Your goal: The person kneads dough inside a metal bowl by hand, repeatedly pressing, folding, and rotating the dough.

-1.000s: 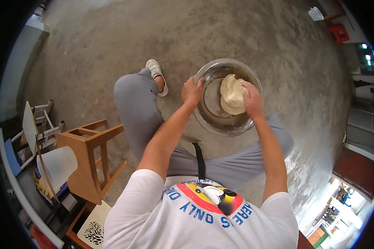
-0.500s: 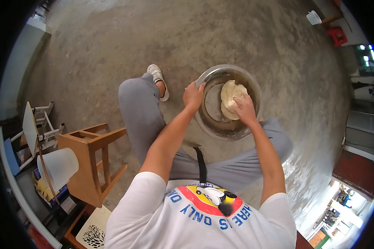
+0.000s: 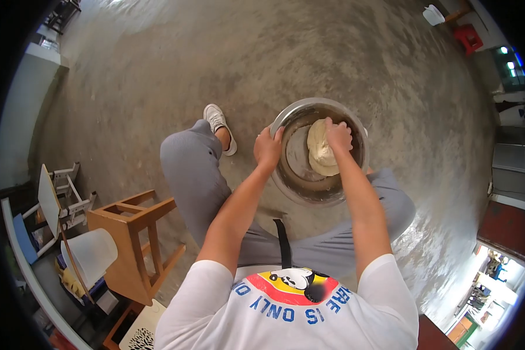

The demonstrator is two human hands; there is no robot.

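Note:
A round metal basin (image 3: 291, 188) lies between my legs, tilted a little in view. Its left rim is gripped by my left hand (image 3: 268, 147), thumb over the edge and fingers on the outside. Inside, toward the right, sits a pale lump of dough (image 3: 319, 153). My right hand (image 3: 339, 137) is on the dough's upper right part, with its fingers curled into it. Smears of dough or flour mark the basin's inner wall and bottom.
A wooden stool (image 3: 121, 256) stands at the left, with a white plastic bucket (image 3: 90, 256) and a folding step ladder (image 3: 70, 189) beside it. A red stool (image 3: 468, 39) is at the far right. My shoe (image 3: 220, 128) rests on the concrete floor.
My right hand has moved from the dough's lower right side up to its upper part. The dough looks somewhat reshaped. My left hand keeps hold of the rim.

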